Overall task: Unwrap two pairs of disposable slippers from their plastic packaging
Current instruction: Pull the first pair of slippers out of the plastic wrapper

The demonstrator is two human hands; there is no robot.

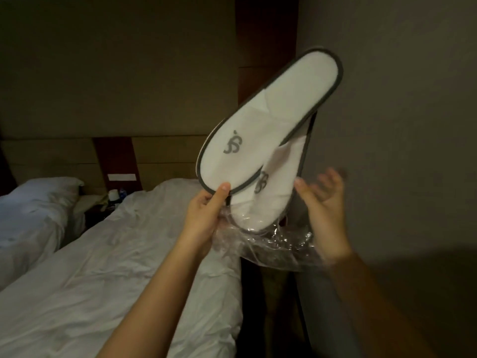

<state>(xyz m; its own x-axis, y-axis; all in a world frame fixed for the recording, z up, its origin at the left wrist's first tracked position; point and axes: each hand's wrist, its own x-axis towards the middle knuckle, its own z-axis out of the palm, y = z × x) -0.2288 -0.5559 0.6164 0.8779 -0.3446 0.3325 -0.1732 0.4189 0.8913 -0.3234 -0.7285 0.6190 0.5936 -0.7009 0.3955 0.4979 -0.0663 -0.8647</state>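
Observation:
A pair of white slippers with dark trim and a grey logo is held up in front of me. The front slipper (pixel 268 117) points up to the right; the second slipper (pixel 276 192) lies behind it, its toe still inside the clear plastic bag (pixel 273 244). My left hand (pixel 206 215) pinches the front slipper's toe edge with thumb on top, and crumpled plastic bunches under its palm. My right hand (pixel 322 210) is blurred, fingers spread, beside the second slipper with the plastic bag hanging under it; whether it grips the plastic is unclear.
A bed with a rumpled white duvet (pixel 116 267) lies below my left arm. A second bed (pixel 31 218) is at the far left, with a nightstand holding bottles (pixel 116 197) between them. A grey wall (pixel 400 125) rises on the right.

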